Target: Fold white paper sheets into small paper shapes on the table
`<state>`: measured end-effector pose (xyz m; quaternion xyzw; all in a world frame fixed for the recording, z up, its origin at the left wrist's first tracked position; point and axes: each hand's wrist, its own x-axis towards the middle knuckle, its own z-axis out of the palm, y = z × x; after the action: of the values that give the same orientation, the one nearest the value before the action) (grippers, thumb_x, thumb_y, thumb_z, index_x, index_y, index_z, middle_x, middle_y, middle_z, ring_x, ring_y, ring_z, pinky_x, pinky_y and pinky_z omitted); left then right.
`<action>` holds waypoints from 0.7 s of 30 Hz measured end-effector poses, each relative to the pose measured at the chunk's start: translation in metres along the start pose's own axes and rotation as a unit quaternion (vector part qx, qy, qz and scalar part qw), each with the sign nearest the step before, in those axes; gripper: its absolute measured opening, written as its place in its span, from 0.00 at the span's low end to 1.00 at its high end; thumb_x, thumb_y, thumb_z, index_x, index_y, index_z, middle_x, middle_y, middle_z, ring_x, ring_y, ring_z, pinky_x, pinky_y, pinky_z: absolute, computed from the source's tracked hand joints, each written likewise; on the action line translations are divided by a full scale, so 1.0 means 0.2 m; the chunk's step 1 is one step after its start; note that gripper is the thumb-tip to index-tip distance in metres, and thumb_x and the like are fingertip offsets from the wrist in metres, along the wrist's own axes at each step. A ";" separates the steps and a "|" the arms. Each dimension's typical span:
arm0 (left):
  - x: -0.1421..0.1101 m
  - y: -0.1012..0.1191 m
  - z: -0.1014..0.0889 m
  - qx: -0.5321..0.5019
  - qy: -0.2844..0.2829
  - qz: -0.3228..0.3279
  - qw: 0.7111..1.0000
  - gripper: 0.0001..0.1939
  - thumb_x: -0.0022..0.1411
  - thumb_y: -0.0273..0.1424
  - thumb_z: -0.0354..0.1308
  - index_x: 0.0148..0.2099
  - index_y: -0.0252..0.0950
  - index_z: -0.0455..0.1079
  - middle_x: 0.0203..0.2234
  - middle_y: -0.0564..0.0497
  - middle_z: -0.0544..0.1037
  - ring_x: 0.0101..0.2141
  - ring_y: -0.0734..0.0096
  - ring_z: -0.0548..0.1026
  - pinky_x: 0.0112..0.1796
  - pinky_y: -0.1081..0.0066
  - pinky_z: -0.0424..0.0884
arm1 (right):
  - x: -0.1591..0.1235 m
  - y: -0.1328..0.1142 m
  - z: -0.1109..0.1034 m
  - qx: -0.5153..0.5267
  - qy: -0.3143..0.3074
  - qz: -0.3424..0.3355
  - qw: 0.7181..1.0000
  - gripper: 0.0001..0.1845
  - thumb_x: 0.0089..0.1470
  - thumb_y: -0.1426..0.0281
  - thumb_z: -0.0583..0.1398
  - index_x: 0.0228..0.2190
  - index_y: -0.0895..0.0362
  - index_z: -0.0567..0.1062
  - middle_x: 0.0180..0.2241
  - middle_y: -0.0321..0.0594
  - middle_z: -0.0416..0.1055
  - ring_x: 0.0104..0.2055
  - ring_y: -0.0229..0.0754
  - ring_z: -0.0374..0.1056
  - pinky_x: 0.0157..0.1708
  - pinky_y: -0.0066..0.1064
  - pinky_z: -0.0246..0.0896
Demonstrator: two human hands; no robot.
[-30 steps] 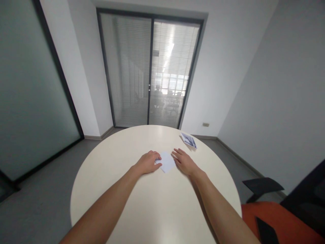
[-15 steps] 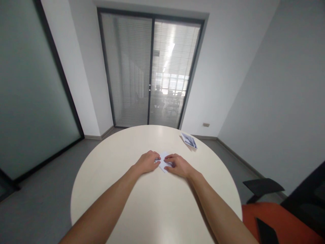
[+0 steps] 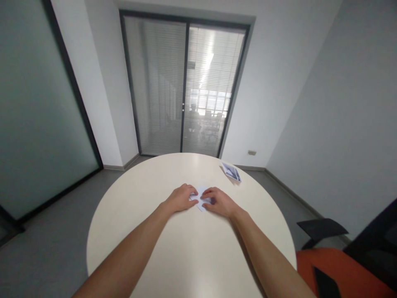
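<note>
A small white piece of folded paper point(image 3: 201, 203) lies on the round table point(image 3: 186, 256), partly covered by my fingers. My left hand point(image 3: 182, 198) grips its left side, thumb on the near side and fingers on the far side. On the right side, my right hand point(image 3: 217, 202) holds the paper in the same way, fingers curled and thumb pressed down. Between the two hands the paper shows plain white, with a corner pointing towards me. Its exact folds are too small to make out.
A printed folded card or leaflet point(image 3: 231, 172) lies near the table's far right edge. An orange chair with black armrests point(image 3: 322, 227) stands at the right. Beyond the table is a glass partition with blinds point(image 3: 161, 91).
My left thumb and fingertips have shifted slightly to the right over the paper, closer to the right hand. The right hand is almost unmoved.
</note>
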<state>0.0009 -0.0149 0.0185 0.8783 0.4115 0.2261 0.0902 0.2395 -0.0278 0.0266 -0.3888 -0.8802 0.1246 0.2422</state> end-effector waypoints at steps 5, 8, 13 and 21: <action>0.01 -0.02 0.01 -0.045 -0.012 0.031 0.998 0.11 0.64 0.34 0.60 0.47 0.40 0.78 0.44 0.50 0.81 0.47 0.62 0.75 0.50 0.68 0.69 | -0.01 -0.02 -0.02 0.031 -0.022 0.007 0.999 0.18 0.49 0.59 0.70 0.42 0.52 0.84 0.44 0.44 0.78 0.46 0.48 0.73 0.48 0.37 0.67; 0.01 -0.02 0.00 -0.063 -0.021 0.043 0.997 0.09 0.64 0.32 0.59 0.44 0.41 0.79 0.42 0.51 0.82 0.46 0.63 0.76 0.49 0.68 0.69 | 0.00 -0.04 -0.03 0.031 -0.036 -0.001 0.999 0.26 0.44 0.53 0.72 0.44 0.52 0.83 0.46 0.45 0.77 0.49 0.50 0.72 0.50 0.38 0.65; 0.01 0.00 -0.02 -0.063 -0.030 0.063 0.996 0.09 0.65 0.32 0.58 0.43 0.40 0.80 0.42 0.50 0.83 0.47 0.63 0.76 0.51 0.67 0.68 | 0.00 -0.05 -0.03 0.013 -0.033 -0.005 0.999 0.23 0.48 0.54 0.70 0.44 0.51 0.83 0.45 0.45 0.77 0.48 0.49 0.72 0.50 0.38 0.64; -0.01 0.01 -0.06 -0.067 -0.044 0.085 0.993 0.11 0.63 0.34 0.59 0.45 0.41 0.81 0.45 0.49 0.82 0.47 0.63 0.77 0.51 0.67 0.68 | 0.01 -0.06 -0.03 0.027 -0.006 -0.019 0.999 0.13 0.60 0.59 0.62 0.38 0.53 0.84 0.39 0.43 0.80 0.42 0.45 0.74 0.46 0.34 0.65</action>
<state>-0.0045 -0.0180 0.0284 0.9114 0.3146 0.2208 0.1473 0.2341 -0.0345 0.0369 -0.3644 -0.8852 0.1464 0.2493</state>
